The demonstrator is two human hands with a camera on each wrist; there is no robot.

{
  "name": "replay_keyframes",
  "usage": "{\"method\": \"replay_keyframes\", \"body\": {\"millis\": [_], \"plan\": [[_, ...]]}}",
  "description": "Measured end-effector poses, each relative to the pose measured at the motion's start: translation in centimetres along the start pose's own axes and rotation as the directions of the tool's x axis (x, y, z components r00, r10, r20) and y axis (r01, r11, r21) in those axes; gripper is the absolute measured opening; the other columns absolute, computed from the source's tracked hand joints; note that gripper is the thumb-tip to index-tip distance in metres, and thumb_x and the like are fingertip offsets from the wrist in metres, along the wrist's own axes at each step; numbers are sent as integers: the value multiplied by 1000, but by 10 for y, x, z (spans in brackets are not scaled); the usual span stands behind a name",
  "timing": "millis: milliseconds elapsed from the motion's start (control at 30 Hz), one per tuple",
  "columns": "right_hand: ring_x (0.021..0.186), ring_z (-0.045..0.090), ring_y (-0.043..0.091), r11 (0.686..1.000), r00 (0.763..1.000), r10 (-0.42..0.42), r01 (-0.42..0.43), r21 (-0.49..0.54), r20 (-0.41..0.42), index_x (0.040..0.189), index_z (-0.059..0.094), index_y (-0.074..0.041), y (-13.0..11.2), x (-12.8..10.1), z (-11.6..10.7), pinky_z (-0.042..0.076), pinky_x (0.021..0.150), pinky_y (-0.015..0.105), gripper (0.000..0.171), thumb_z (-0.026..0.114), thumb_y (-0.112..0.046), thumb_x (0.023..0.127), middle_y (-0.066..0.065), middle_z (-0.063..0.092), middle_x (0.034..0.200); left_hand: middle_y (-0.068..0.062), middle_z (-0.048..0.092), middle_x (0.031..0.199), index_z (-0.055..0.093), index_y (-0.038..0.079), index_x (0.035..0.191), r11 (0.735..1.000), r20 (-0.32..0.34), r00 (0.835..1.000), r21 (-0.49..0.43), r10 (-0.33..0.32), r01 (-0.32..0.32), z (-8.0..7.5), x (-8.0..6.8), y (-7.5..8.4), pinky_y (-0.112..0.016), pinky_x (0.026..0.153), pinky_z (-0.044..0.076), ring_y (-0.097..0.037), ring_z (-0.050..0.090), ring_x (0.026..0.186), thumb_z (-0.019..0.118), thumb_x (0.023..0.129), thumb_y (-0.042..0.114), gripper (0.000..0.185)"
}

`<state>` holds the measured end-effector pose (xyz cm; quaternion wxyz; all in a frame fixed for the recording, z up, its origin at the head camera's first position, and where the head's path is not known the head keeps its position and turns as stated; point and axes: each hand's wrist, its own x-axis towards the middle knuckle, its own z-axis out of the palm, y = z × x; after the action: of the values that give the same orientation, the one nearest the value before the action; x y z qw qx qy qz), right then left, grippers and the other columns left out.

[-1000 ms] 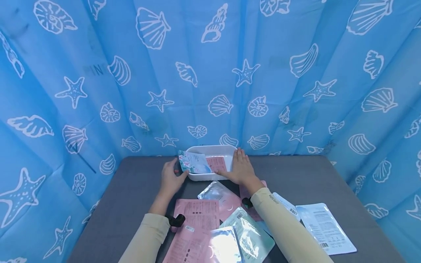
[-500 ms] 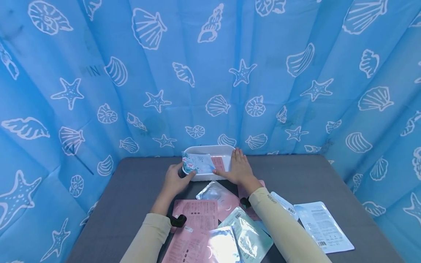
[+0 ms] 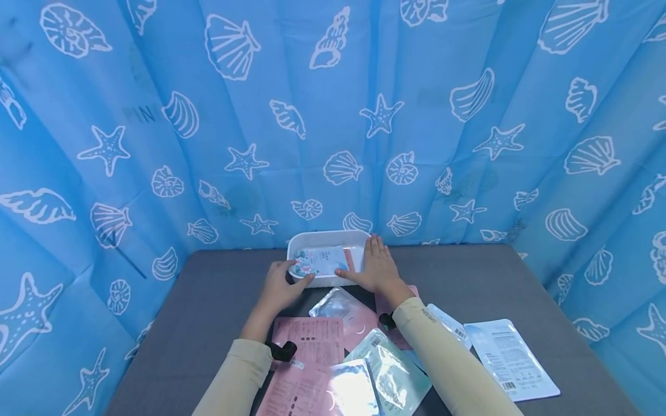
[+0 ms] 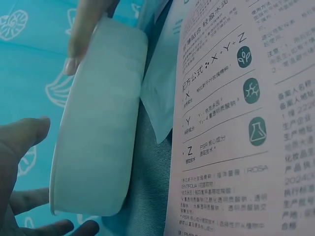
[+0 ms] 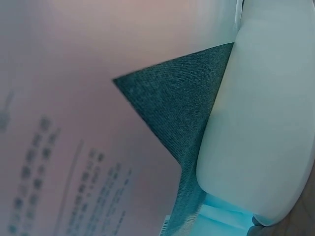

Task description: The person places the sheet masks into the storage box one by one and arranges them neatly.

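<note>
Sachet (image 3: 318,261) now lower, inside tray (image 3: 296,245)

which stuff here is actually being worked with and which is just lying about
In hand:
left hand holding the blue packet in the tray
white tray, steadied by the right hand
pink packet in the tray

Lying about:
pink sheets
silver packets
white packet
shell curtain

In the head view, the white plastic tray (image 3: 328,238) is partly covered by a pale blue floral sachet (image 3: 318,261), and a pink sachet under it shows only a sliver. Both beige sleeves run off the bottom edge. The right wrist view is blurred; its pink packet (image 5: 74,123) print is unreadable, and the tray is cropped at right.
</note>
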<state>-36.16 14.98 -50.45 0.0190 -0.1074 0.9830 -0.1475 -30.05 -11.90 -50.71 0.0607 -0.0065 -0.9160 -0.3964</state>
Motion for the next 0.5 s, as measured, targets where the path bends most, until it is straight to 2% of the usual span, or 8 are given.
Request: {"method": "replay_keyframes", "body": {"millis": [233,367,500], "plan": [[166,-3,40,1000,1000,0,0,1,2,167,4,7,-1,1,0,6,135,53,139,51,-94,83,25,-4,177,-24,51,148,55,0,150,998,-29,999,-38,45,-46,-5,-2,-7,-57,105,53,-38,59,126,79,94,42,74],[166,-4,40,1000,1000,1,-1,-6,13,167,2,7,-1,0,0,6,135,53,139,50,-93,83,25,-5,177,-23,54,146,55,0,150,997,-37,998,-52,46,-48,-11,-5,-11,-55,99,55,-38,62,118,80,95,39,72],[166,-4,41,1000,1000,-3,3,2,12,167,2,7,-1,0,0,7,135,53,140,48,-95,83,25,-5,177,-23,54,149,53,3,153,997,-30,999,-70,30,-32,-16,-12,-13,-56,104,55,-42,64,125,79,96,39,72]]}}
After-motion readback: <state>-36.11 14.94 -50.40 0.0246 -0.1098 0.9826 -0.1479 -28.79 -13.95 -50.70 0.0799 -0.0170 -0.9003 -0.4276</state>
